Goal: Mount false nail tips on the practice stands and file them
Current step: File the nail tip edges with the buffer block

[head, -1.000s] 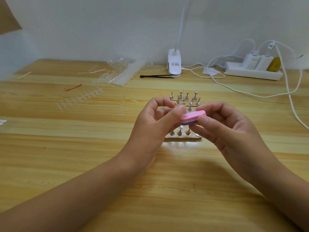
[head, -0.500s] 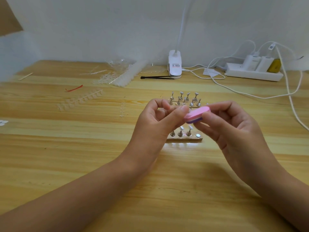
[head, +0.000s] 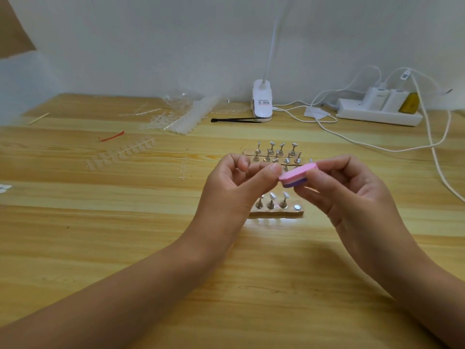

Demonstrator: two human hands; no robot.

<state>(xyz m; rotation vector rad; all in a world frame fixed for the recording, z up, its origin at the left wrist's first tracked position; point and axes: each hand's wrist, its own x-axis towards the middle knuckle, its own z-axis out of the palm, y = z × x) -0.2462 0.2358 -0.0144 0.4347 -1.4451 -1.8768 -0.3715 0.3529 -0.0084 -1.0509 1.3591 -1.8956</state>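
Head camera looked down on a pale striped wooden counter (head: 125, 248), where a short tan strip base (head: 276, 213) lay flat; every place below is given from that strip. Three small silver metal practice stands (head: 271, 204) stood upright in a row on it, each topped by a white false nail tip (head: 272, 196), and a round silver disc (head: 297, 207) sat bare at the strip's right end. Just above the strip, off the counter, the right hand (head: 352, 197) gripped a pink-and-purple foam filing block (head: 295, 177), its fingers clamped over the far edge and the thumb pressed on the near one, the block tilted with its left end lower. Above the strip's left end the left hand (head: 231, 190) was raised, its fingers curled inward and the thumb tip touching the block's left end. Whether those fingers pinched anything could not be told, since the spot was hidden. Behind the strip, partly covered by both hands, a cluster of further silver stands (head: 276, 149) stood on similar strips. Farther behind it lay black tweezers (head: 236, 119) beside a white clip lamp base (head: 262, 102). Behind it to the right sat a white power strip (head: 377, 117) with white cables (head: 364, 145) trailing. Behind the strip to the left lay rows of clear plastic nail tips (head: 120, 153), a crumpled clear bag (head: 181, 107) and a thin red strip (head: 112, 136)
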